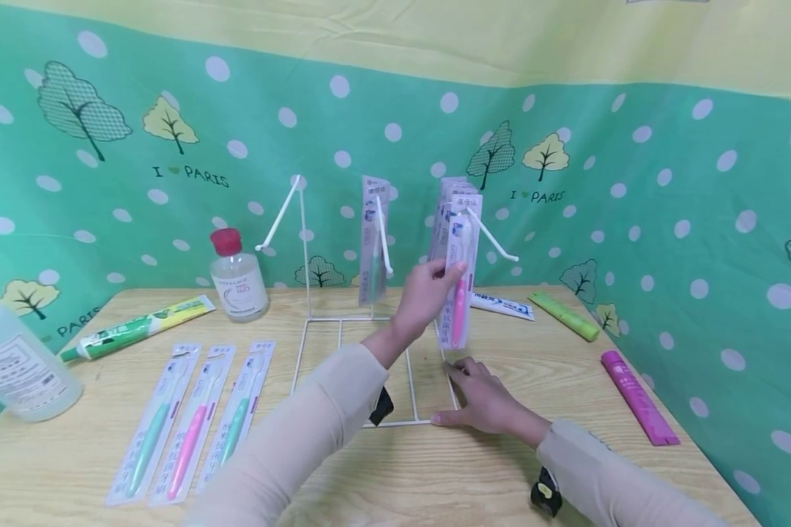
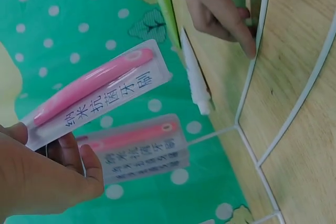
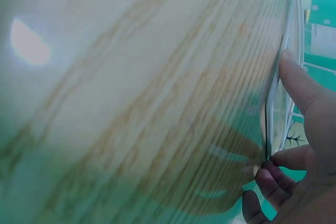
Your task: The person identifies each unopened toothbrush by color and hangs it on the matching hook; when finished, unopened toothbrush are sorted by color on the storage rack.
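Observation:
My left hand (image 1: pixel 425 296) pinches a packaged pink toothbrush (image 1: pixel 460 311) upright between thumb and fingers, at the right hook (image 1: pixel 491 234) of a white wire display rack (image 1: pixel 411 380). Behind it, more packaged toothbrushes (image 2: pixel 142 150) hang on that hook. Another packaged toothbrush (image 1: pixel 370 256) hangs from the middle hook (image 1: pixel 384 234); the left hook (image 1: pixel 280 212) is bare. My right hand (image 1: pixel 484 399) holds the rack base at its front right corner, thumb on the front wire and a fingertip on the side wire. Three packaged toothbrushes (image 1: pixel 187 439) lie in a row on the table's left.
A red-capped bottle (image 1: pixel 240 282) and a green toothpaste tube (image 1: pixel 148 324) stand and lie at back left, with a large clear bottle (image 1: pixel 23 366) nearer. Right of the rack lie a white toothpaste tube (image 1: pixel 504 306), a lime tube (image 1: pixel 563 315) and a magenta tube (image 1: pixel 639 399).

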Demonstrator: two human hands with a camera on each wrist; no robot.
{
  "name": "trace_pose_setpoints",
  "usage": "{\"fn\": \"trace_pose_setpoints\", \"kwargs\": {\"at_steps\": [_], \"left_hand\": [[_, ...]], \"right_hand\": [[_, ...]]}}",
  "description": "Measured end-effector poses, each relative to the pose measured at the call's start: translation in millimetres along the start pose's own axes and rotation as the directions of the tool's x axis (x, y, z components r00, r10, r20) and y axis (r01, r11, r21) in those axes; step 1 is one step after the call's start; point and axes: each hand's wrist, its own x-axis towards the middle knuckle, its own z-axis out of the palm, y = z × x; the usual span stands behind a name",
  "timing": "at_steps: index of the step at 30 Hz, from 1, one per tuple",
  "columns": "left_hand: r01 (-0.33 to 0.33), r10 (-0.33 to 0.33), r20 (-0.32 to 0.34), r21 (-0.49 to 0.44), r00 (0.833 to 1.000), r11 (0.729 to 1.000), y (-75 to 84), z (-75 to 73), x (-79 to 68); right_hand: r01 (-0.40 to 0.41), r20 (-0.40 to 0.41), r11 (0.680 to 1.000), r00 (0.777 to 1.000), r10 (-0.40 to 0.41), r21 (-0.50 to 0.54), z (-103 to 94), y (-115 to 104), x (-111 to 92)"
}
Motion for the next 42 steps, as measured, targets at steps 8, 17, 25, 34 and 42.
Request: {"fn": "trace_pose_setpoints", "kwargs": {"at_steps": [8, 17, 25, 34, 42], "left_hand": [[0.031, -0.032, -0.038, -0.016, 0.999, 0.999, -4.9, -5.2, 13.5], [0.05, -0.05, -0.071, 0.002, 0.996, 0.999, -10.1, -8.7, 22.4], [-0.03, 0.032, -0.148, 0.02, 0.988, 0.999, -21.1, -11.5, 19.5], [-0.01, 0.087, -0.185, 0.384, 0.979, 0.923, -44.1, -42.7, 4.0], [-0.037, 0.127, -0.124, 0.56, 0.984, 0.828, -55.8, -92.6, -28.6]], "right_hand": [[0.006, 0.007, 1.0, 1.0, -0.006, -0.002, 1.2, -2, -1], [0.0, 0.013, 1.0, 1.0, 0.0, -0.01, 3.1, -3, 0], [0.013, -0.002, 1.0, 1.0, -0.013, -0.012, 3.3, -2, 0], [-0.026, 0.021, 1.0, 0.999, 0.026, -0.004, 3.3, -2, 1], [-0.046, 0.025, 0.999, 0.999, 0.046, -0.003, 1.6, -1, 0]]}}
